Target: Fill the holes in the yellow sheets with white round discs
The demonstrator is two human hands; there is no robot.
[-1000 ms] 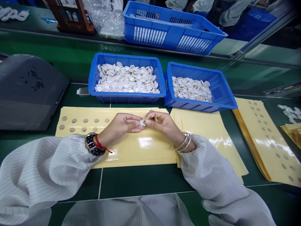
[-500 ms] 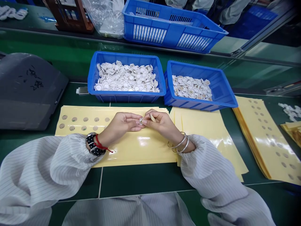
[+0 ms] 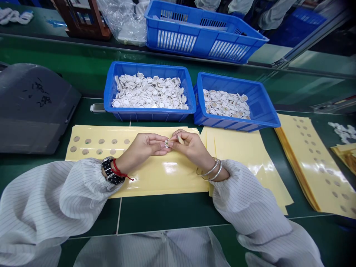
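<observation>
My left hand (image 3: 147, 146) and my right hand (image 3: 187, 146) meet fingertip to fingertip over a glossy yellow sheet (image 3: 155, 174). Both pinch one small white round part (image 3: 167, 143) between them. A thin tan strip (image 3: 180, 139) also sticks out of my right fingers. The sheet's left end carries two rows of small round discs (image 3: 98, 146). Behind my hands stand two blue bins: the left bin (image 3: 109, 92) is heaped with white round parts, the right bin (image 3: 264, 107) holds a thinner layer of similar parts.
A dark grey machine cover (image 3: 33, 107) sits at the left. More yellow sheets (image 3: 311, 163) with dots lie at the right, with loose white parts (image 3: 343, 131) beyond. A large blue crate (image 3: 203, 31) and a plastic bag (image 3: 125, 20) stand across the green belt.
My hands stay together on the small part; my right fingers have shifted slightly on it and the part has turned more edge-on. Nothing else moved.
</observation>
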